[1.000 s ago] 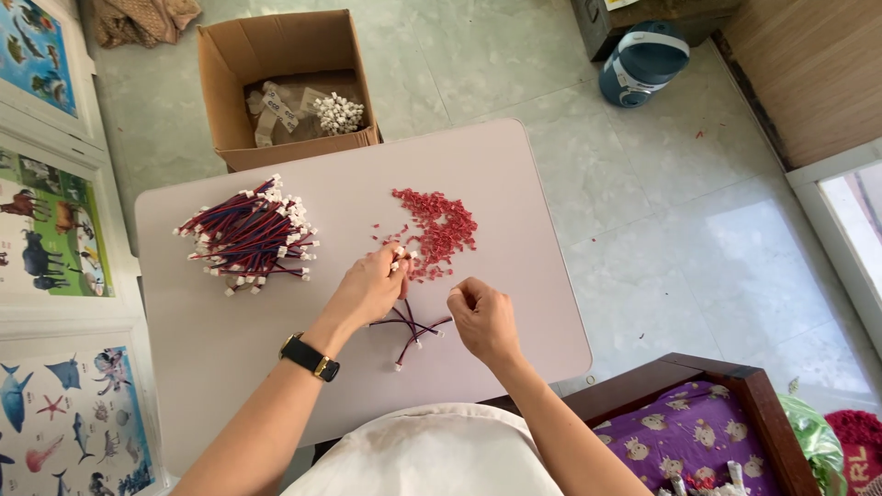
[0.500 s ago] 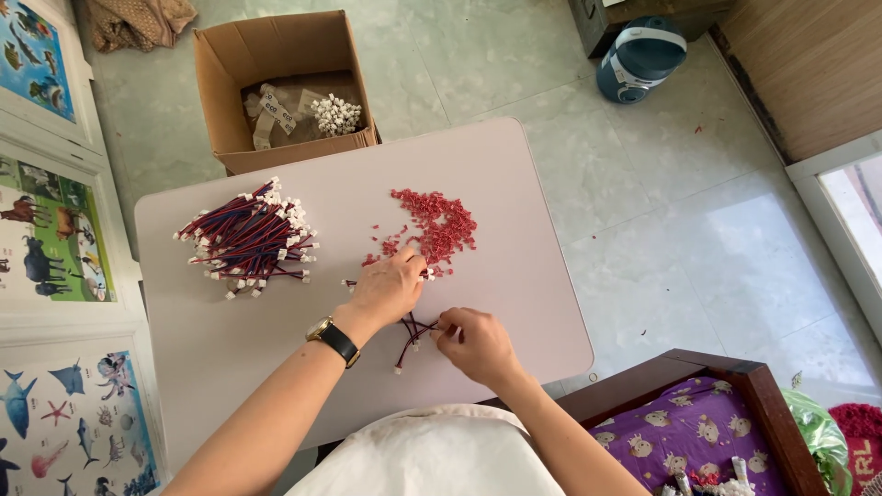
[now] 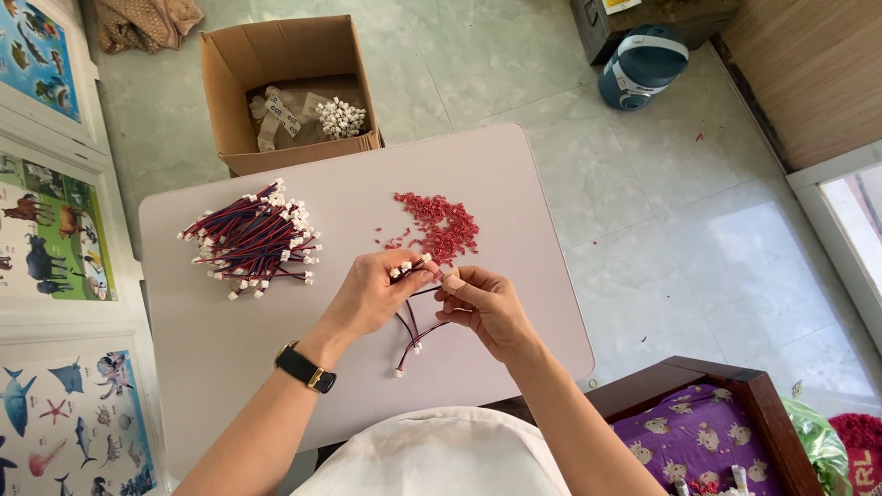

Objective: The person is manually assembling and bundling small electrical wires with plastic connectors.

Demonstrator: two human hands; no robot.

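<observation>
My left hand (image 3: 372, 294), with a black wristwatch on its wrist, pinches a small bundle of red-and-dark wire leads (image 3: 412, 321) by their white plug ends. Right beside it, my right hand (image 3: 482, 308) grips the same bundle, thumb on top, and the free ends hang down toward the table (image 3: 220, 349). Just beyond my fingers lies a heap of small red connector pieces (image 3: 441, 225). At the table's left sits a larger pile of red-and-blue wire leads with white plugs (image 3: 253, 239).
An open cardboard box (image 3: 289, 87) with white plugs and paper stands on the tiled floor behind the table. A blue bucket-like container (image 3: 643, 64) is at the back right. Picture posters line the left wall. A dark wooden frame with purple fabric (image 3: 698, 432) sits near my right.
My left hand drew back from the red heap and both hands came together, lifting the small wire bundle off the table into a two-handed grip.
</observation>
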